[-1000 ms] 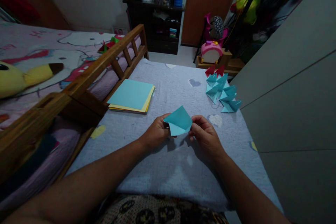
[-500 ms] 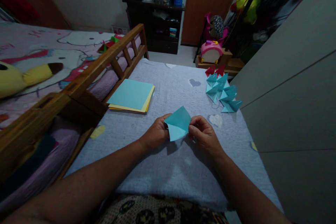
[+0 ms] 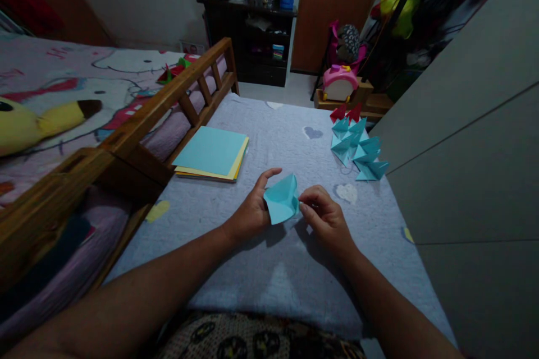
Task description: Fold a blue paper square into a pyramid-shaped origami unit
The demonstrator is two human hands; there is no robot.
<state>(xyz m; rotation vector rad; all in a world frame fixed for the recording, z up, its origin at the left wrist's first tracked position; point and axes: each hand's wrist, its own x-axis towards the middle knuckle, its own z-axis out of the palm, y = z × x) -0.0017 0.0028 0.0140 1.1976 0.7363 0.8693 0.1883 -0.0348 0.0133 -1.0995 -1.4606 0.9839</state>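
Observation:
A light blue folded origami paper (image 3: 281,201) is held between my two hands above the bed, its panels partly spread apart. My left hand (image 3: 252,207) supports it from the left, with the index finger stretched out behind it and the other fingers hidden beneath the paper. At its right edge, my right hand (image 3: 325,214) pinches the paper between thumb and fingertips. To the far right stand several blue folded paper pieces (image 3: 365,151), with red folded pieces (image 3: 352,113) behind them. A stack of square paper (image 3: 210,148), blue on top and yellow below, lies to the left.
Heart-patterned bedding (image 3: 278,151) covers the surface under my hands. A wooden bed rail (image 3: 168,101) runs along the left, with a yellow plush toy (image 3: 50,123) beyond it. A pale cabinet panel (image 3: 471,179) rises on the right. A pink toy case (image 3: 339,84) stands past the far edge.
The paper's right side has been drawn inward and folds up more, with my right hand shifting slightly left. My left index finger has lifted off the paper and extends.

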